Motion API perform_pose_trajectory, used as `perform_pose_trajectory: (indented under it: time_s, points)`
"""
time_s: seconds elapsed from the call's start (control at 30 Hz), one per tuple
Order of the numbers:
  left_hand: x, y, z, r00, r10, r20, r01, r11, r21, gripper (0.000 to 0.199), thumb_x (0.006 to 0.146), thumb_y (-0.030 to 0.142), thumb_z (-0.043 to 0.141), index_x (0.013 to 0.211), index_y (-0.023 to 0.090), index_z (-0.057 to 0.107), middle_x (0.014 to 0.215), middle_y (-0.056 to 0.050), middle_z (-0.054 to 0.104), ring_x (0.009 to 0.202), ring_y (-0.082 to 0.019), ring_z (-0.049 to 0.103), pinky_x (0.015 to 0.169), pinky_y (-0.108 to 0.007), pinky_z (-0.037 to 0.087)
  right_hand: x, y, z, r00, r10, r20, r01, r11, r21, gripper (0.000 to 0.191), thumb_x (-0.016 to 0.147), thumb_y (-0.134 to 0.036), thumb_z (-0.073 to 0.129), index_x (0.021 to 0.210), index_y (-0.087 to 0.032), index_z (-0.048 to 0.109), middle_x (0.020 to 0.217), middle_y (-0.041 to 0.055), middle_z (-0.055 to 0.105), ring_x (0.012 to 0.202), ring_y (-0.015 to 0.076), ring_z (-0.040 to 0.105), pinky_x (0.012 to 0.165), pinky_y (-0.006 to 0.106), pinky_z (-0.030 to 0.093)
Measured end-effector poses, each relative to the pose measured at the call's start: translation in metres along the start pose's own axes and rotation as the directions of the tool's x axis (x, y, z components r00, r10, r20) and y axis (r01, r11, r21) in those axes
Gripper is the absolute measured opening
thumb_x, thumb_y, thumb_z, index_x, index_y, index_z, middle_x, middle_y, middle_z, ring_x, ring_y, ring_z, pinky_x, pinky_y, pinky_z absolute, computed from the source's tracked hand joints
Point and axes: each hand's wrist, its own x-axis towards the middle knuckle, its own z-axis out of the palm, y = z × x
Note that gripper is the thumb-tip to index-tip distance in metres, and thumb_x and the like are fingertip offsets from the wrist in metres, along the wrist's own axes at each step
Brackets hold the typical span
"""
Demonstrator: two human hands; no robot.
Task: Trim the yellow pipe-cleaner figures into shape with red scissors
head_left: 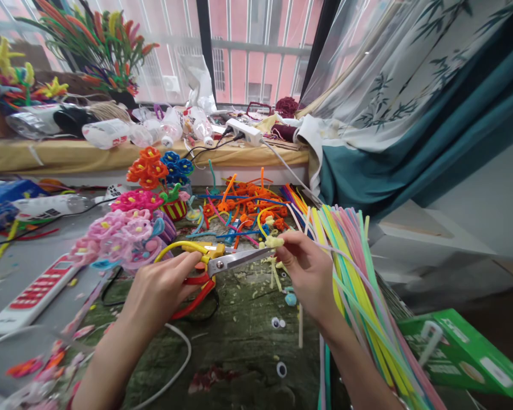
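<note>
My left hand (pixel 165 285) is wrapped round the handles of a pair of scissors (pixel 233 261) with red and yellow grips. The blades point right, and their tips reach a small pale yellow fuzzy piece (pixel 273 242). That piece is pinched between the thumb and fingers of my right hand (pixel 305 267). Behind the scissors lies a yellow tool (pixel 216 249), partly hidden. Pale yellow clippings and short stems lie on the dark green surface below the blades.
Long coloured pipe cleaners (pixel 350 245) fan out at the right, beside a green box (pixel 461 353). Fuzzy flowers (pixel 123 233) and a white power strip (pixel 34 293) sit left. Orange pieces (pixel 252 199) lie behind the hands. Googly eyes (pixel 281 370) lie in front. Bottles line the ledge.
</note>
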Motion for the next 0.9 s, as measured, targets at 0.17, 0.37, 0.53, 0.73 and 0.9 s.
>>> perform_pose_trajectory:
  time_s: [0.17, 0.37, 0.53, 0.73, 0.9]
  points:
    - [0.001, -0.001, -0.002, 1.0, 0.005, 0.003, -0.005, 1.0, 0.014, 0.018, 0.091, 0.027, 0.045, 0.094, 0.022, 0.062, 0.087, -0.006, 0.078, 0.069, -0.022, 0.073, 0.054, -0.026, 0.045, -0.001, -0.001, 0.001, 1.0, 0.009, 0.004, -0.009, 1.0, 0.003, 0.01, 0.091, -0.032, 0.065, 0.088, -0.022, 0.065, 0.079, 0.0003, 0.062, 0.07, 0.015, 0.059, 0.064, 0.028, 0.047]
    - [0.004, 0.001, -0.01, 1.0, 0.012, 0.0, -0.012, 0.999, 0.047, 0.019, 0.091, 0.026, 0.045, 0.088, 0.022, 0.063, 0.079, -0.005, 0.077, 0.062, -0.022, 0.071, 0.05, -0.027, 0.041, -0.001, -0.001, 0.002, 1.0, 0.003, 0.022, -0.003, 1.0, 0.009, 0.011, 0.091, -0.032, 0.064, 0.087, -0.022, 0.065, 0.08, 0.0011, 0.062, 0.071, 0.0158, 0.059, 0.064, 0.028, 0.048]
    - [0.011, 0.005, -0.018, 0.998, 0.069, -0.008, -0.069, 0.995, 0.069, 0.021, 0.09, 0.019, 0.045, 0.085, 0.02, 0.065, 0.073, -0.005, 0.075, 0.057, -0.021, 0.069, 0.048, -0.026, 0.04, -0.001, 0.0, 0.002, 1.0, 0.002, 0.022, -0.002, 1.0, 0.003, 0.011, 0.09, -0.032, 0.064, 0.086, -0.022, 0.065, 0.078, 0.0006, 0.061, 0.07, 0.0157, 0.059, 0.062, 0.028, 0.048]
    - [0.008, 0.003, -0.018, 0.999, 0.054, -0.008, -0.053, 0.996, 0.076, 0.023, 0.092, 0.022, 0.043, 0.08, 0.02, 0.063, 0.07, -0.003, 0.073, 0.054, -0.019, 0.067, 0.048, -0.026, 0.039, 0.0, -0.002, 0.001, 1.0, 0.013, 0.013, -0.013, 1.0, -0.01, 0.011, 0.09, -0.032, 0.065, 0.086, -0.021, 0.065, 0.076, 0.0001, 0.062, 0.069, 0.0154, 0.06, 0.063, 0.028, 0.048]
    - [0.014, 0.005, -0.021, 0.975, -0.219, -0.03, 0.211, 0.963, -0.167, 0.026, 0.087, 0.043, 0.056, 0.075, 0.02, 0.062, 0.064, 0.0, 0.065, 0.053, -0.015, 0.059, 0.047, -0.022, 0.035, 0.0, -0.002, 0.0, 0.998, 0.033, -0.051, -0.036, 0.998, -0.047, 0.012, 0.09, -0.032, 0.065, 0.088, -0.021, 0.064, 0.076, 0.0013, 0.066, 0.07, 0.0168, 0.065, 0.067, 0.03, 0.053]
